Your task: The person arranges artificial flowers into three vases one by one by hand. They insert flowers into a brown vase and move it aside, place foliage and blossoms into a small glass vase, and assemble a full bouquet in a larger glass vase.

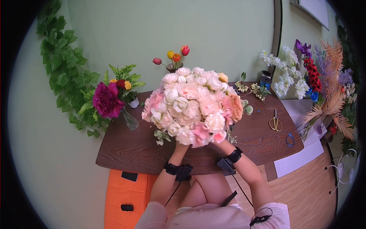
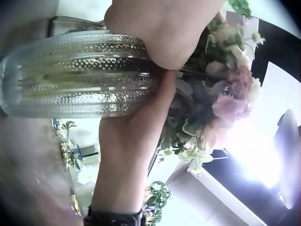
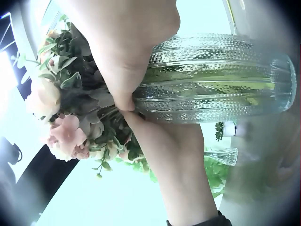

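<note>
A large bouquet of cream, white and pink artificial flowers (image 1: 190,103) fills the middle of the head view. It stands in a clear textured glass vase (image 2: 75,77), with green stems showing through the glass. My left hand (image 2: 155,28) grips the vase around its upper part, just under the leaves. From the other side my right hand (image 3: 131,37) holds the same part, and the two thumbs meet in front. In the head view the blossoms cover the vase and most of both hands. Eucalyptus leaves (image 1: 163,136) hang out below the flowers.
Left on the dark wooden table (image 1: 129,152) stands a small glass vase (image 1: 130,120) with a magenta flower (image 1: 108,100). Tulips (image 1: 176,57) rise behind the bouquet. Gold-handled scissors (image 1: 275,123) and a blue loop (image 1: 290,139) lie right. More artificial flowers (image 1: 314,76) stand beyond the right edge.
</note>
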`<act>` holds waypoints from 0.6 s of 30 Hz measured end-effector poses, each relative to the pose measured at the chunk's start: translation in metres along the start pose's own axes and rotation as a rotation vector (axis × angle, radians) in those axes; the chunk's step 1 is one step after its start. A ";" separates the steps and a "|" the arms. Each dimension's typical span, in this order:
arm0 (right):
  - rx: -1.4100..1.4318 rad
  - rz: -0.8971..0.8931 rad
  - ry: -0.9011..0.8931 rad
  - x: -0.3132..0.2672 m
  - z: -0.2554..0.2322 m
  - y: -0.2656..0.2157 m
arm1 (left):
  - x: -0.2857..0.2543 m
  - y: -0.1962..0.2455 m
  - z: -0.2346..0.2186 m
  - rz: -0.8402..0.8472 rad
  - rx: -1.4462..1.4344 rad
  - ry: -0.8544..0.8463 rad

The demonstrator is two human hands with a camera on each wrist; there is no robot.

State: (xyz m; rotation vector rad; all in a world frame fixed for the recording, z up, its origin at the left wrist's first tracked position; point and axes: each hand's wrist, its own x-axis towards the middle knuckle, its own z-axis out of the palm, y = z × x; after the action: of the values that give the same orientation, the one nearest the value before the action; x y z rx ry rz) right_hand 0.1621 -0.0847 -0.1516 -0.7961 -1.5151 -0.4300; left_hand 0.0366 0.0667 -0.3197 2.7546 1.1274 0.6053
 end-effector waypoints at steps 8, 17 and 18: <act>-0.117 -0.113 -0.044 0.011 0.024 -0.006 | -0.012 -0.004 0.001 0.041 -0.424 0.205; -0.275 -0.242 -0.092 -0.021 -0.013 -0.019 | -0.020 0.014 -0.011 0.113 -0.919 0.447; -0.291 -0.256 -0.096 0.007 0.018 -0.014 | -0.040 0.005 -0.002 0.113 -0.867 0.456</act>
State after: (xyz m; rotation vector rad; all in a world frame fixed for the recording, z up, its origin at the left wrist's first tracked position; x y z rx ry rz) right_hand 0.1395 -0.0802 -0.1441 -0.8592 -1.6736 -0.8265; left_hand 0.0127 0.0351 -0.3296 1.9678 0.5381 1.3869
